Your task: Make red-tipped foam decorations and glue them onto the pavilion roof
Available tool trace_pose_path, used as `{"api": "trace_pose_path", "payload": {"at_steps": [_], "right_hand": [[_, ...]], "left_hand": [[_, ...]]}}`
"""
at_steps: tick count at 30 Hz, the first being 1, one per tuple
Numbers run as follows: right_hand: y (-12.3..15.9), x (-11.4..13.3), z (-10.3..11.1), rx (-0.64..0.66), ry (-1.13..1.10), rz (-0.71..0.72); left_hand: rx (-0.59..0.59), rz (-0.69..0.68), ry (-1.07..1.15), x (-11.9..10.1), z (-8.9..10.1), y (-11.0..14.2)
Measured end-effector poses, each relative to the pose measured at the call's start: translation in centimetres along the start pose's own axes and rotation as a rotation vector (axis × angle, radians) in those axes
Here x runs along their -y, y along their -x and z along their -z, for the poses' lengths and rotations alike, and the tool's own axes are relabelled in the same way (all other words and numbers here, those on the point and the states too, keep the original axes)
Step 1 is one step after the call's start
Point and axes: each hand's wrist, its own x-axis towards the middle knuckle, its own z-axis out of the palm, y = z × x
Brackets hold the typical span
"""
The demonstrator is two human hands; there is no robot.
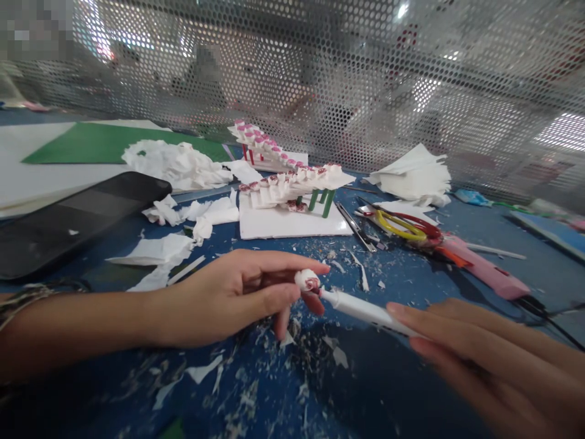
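Observation:
My left hand (237,296) pinches a small white paper piece (307,279) with dark red marks on it, between thumb and fingers. In my right hand (484,353) is a white marker pen (365,309), its tip against the red-marked side of the piece. Beyond my hands stands a paper staircase model (287,186) with dark red marks on its steps and green legs, on a white board (292,225). A second staircase model (265,143), with pink marks and red legs, is behind it.
A black phone (82,222) and crumpled tissue (178,164) lie left, near green paper (132,141). To the right are scissors (402,224), a pink glue gun (487,268), a cutter knife (356,227) and stacked tissue (414,174). Scraps litter the blue table (388,390); a perforated metal screen (320,79) rises behind.

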Motion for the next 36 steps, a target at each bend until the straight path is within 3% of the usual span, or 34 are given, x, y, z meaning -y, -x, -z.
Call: {"api": "trace_pose_path", "payload": {"at_steps": [12, 17, 24, 29, 33, 36], "right_hand": [[-0.4, 0.5, 0.2, -0.021, -0.015, -0.019], [-0.9, 0.6, 0.1, 0.046, -0.03, 0.032], [-1.4, 0.5, 0.1, 0.06, -0.005, -0.017], [-1.9, -0.3, 0.0, 0.027, -0.024, -0.126], [-1.9, -0.9, -0.3, 0.012, -0.085, -0.238], [-1.7, -1.1, -0.4, 0.02, -0.136, -0.299]], "left_hand": [[-0.071, 0.0, -0.191, -0.4, 0.5, -0.3], [-0.062, 0.022, -0.17, -0.3, 0.1, -0.4], [-0.338, -0.08, -0.336, 0.2, 0.2, -1.0], [-0.234, -0.122, -0.427, 0.5, 0.2, -0.4], [-0.068, -0.087, -0.595, 0.2, 0.1, 0.2], [0.077, -0.241, -0.733, -0.3, -0.1, 0.4]]}}
